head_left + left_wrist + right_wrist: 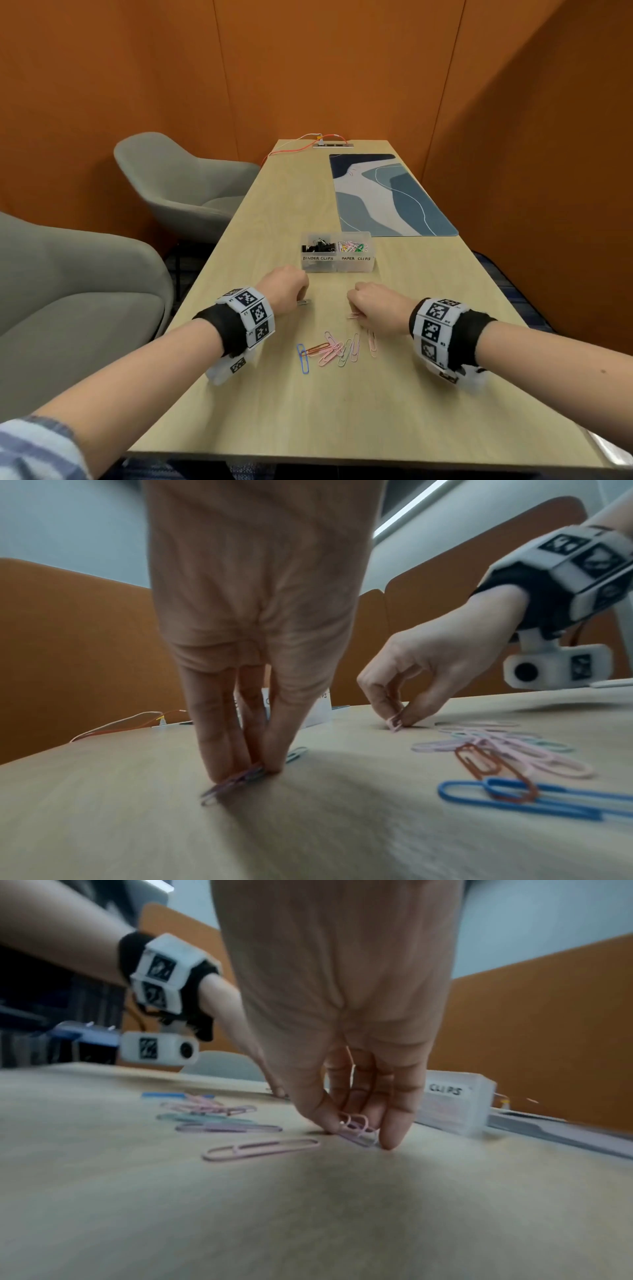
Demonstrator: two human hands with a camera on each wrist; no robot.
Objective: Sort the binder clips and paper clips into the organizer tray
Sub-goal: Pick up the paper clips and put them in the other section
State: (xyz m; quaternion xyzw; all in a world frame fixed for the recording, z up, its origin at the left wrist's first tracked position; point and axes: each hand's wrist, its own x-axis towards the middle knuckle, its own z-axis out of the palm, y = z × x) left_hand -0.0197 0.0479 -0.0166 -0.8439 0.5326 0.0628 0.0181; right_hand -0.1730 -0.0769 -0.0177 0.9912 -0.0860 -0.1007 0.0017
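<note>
A clear organizer tray [337, 266] stands mid-table. Black binder clips [317, 245] fill its left compartment, labelled BINDER CLIPS. Coloured paper clips [352, 246] lie in the right one, labelled PAPER CLIPS. My left hand [301, 298] is just in front of the tray, its fingertips down on the table. It pinches a few paper clips [236, 779] between fingers and thumb. My right hand [352, 310] pinches pink paper clips [356, 1130] against the tabletop. Several loose paper clips [337, 347], mostly pink with a blue one [303, 358], lie nearer me between the wrists.
A blue patterned desk mat [390, 195] lies beyond the tray on the right. A power strip [332, 145] with an orange cable sits at the far end. Two grey chairs [178, 185] stand left of the table. The table's front edge [342, 457] is close to me.
</note>
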